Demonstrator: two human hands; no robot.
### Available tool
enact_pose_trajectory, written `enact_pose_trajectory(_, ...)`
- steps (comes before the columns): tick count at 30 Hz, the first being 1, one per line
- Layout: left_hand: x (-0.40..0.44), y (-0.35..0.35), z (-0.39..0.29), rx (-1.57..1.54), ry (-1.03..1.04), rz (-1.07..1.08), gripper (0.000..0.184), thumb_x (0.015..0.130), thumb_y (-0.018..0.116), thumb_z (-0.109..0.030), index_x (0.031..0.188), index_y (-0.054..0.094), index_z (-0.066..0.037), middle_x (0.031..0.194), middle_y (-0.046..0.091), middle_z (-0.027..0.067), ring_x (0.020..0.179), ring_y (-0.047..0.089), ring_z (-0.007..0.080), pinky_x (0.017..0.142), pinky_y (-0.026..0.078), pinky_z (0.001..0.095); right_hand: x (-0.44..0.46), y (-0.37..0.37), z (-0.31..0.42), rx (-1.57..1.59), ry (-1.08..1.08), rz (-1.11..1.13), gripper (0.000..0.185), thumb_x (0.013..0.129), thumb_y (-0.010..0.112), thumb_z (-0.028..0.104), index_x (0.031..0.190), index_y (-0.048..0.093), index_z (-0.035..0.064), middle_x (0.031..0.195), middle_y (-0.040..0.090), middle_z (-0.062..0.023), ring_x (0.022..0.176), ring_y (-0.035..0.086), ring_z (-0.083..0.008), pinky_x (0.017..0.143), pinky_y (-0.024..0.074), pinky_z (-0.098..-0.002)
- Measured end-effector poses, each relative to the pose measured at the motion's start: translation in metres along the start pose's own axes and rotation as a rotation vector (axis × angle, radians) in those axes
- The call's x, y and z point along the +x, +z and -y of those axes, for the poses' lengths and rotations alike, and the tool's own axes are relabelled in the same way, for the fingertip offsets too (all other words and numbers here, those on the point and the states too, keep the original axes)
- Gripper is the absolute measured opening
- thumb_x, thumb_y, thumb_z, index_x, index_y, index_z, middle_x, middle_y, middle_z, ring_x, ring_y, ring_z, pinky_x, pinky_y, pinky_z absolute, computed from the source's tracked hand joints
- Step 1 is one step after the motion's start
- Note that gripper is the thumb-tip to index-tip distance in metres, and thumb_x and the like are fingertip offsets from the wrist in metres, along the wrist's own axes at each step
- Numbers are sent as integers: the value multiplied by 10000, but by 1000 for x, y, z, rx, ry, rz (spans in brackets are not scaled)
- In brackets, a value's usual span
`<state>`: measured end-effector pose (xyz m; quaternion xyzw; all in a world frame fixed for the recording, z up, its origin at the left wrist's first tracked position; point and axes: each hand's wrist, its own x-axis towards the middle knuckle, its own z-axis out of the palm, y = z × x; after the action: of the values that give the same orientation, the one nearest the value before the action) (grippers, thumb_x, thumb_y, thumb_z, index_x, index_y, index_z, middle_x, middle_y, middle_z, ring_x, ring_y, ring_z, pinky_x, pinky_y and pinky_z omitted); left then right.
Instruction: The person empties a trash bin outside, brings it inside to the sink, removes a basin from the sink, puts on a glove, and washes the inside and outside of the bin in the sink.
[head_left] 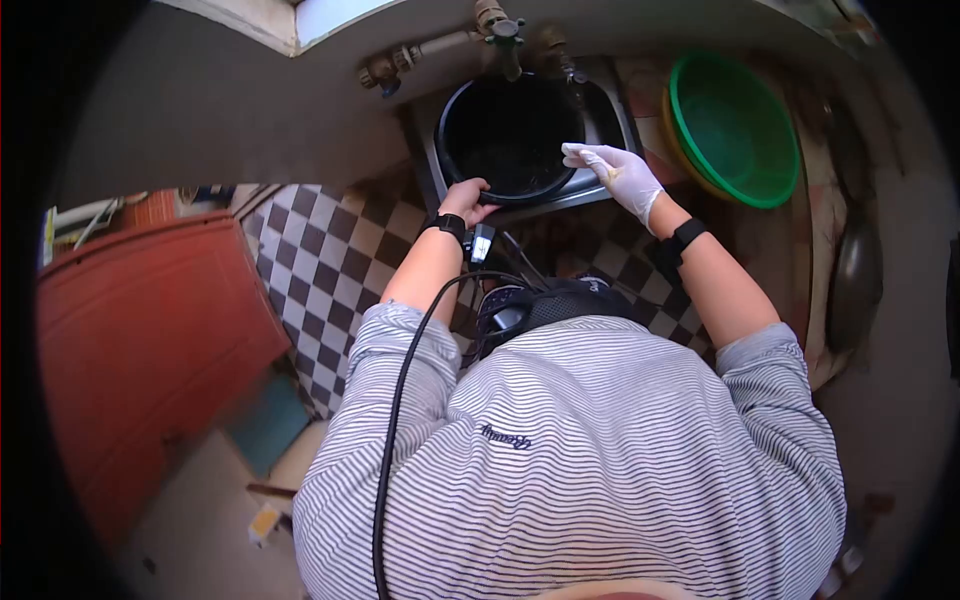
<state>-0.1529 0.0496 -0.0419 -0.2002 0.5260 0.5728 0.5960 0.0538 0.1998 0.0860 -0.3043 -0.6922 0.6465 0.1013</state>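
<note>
A round black basin (458, 185) sits in the metal sink (425, 165) under the taps. At its near left rim, my bare left hand (466, 200) grips the edge, thumb on top and fingers below. My right hand (618, 180) wears a white glove with a small yellowish stain. It hovers beside the basin's right edge, over the sink's right side, with its fingers stretched out and nothing visible in them. The inside of the basin is dark, and its contents are hard to make out.
A tap (508, 50) with pipework projects from the wall above the basin. Right of the sink stands a green basin (735, 130), nested in a yellowish one. A red cabinet (150, 360) is at the left, beside the checkered floor (320, 260). A black cable (395, 410) runs down my front.
</note>
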Motion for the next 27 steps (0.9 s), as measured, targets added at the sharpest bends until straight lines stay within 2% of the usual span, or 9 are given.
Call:
enact_pose_trajectory(4, -41, 28, -2, 187, 191, -95, 444, 766, 432, 84, 1199, 352, 28, 1117, 490, 207, 999, 562, 359, 781, 538, 511, 35, -16, -6, -250, -43, 200, 294, 927, 499, 174, 1173, 566, 28, 1115, 622, -109, 1023, 599, -200, 913, 435, -262)
enact_pose_trajectory(6, -66, 42, -5, 319, 229, -72, 730, 727, 421, 109, 1350, 238, -224, 1265, 408, 165, 1044, 539, 355, 700, 547, 527, 53, -10, -18, -576, -203, 357, 310, 907, 503, 145, 1197, 546, 43, 1140, 602, -124, 1054, 574, -270, 920, 439, -305)
enact_pose_trajectory(10, -82, 62, -6, 387, 228, -135, 797, 724, 447, 101, 1387, 145, -223, 1260, 415, 157, 1023, 549, 354, 686, 552, 512, 78, 0, -41, -966, -439, 598, 388, 882, 499, 157, 1257, 489, 56, 1240, 532, -137, 1128, 509, -307, 956, 406, -366)
enact_pose_trajectory(14, -88, 75, -20, 504, 229, -196, 929, 731, 484, 52, 1428, -86, -178, 1307, 385, 157, 985, 577, 311, 671, 569, 459, 93, -7, -35, -1351, -306, 702, 388, 890, 502, 278, 1213, 522, 64, 1254, 514, -126, 1135, 498, -305, 954, 397, -379)
enact_pose_trajectory(18, -104, 92, -52, 707, 265, -171, 969, 752, 563, -21, 1407, -147, -91, 1259, 424, 175, 928, 589, 273, 626, 582, 407, 97, -19, -57, -1380, -201, 649, 397, 925, 424, 366, 1212, 545, 120, 1243, 520, -111, 1127, 503, -301, 972, 381, -380)
enact_pose_trajectory(20, -105, 111, -66, 816, 245, -242, 955, 771, 601, -78, 1406, -112, -45, 1221, 448, 169, 878, 595, 250, 581, 583, 318, 95, -17, -90, -1210, -408, 652, 396, 936, 378, 424, 1147, 613, 186, 1153, 579, -105, 1131, 498, -306, 1011, 346, -367)
enact_pose_trajectory(22, -108, 119, -71, 900, 285, -286, 675, 785, 596, -154, 1338, 220, -59, 1049, 521, 108, 772, 586, 204, 568, 559, 284, 91, -5, -96, -849, -93, 462, 410, 931, 368, 466, 1056, 667, 215, 1068, 622, -121, 1130, 492, -321, 1034, 324, -363)
enact_pose_trajectory(25, -117, 124, -74, 1149, 314, -335, 845, 769, 547, -142, 1412, 23, 17, 1054, 587, 161, 709, 639, 216, 557, 537, 261, 63, 15, -85, -610, -5, 370, 480, 930, 354, 487, 992, 680, 140, 1017, 631, -153, 1013, 553, -341, 894, 415, -378)
enact_pose_trajectory(27, -101, 144, -89, 1282, 342, -377, 812, 755, 527, -141, 1408, 73, 23, 1028, 604, 174, 692, 642, 221, 571, 528, 275, 70, 11, -90, -537, -46, 382, 492, 939, 331, 472, 1013, 661, 116, 969, 636, -169, 967, 567, -351, 861, 424, -392)
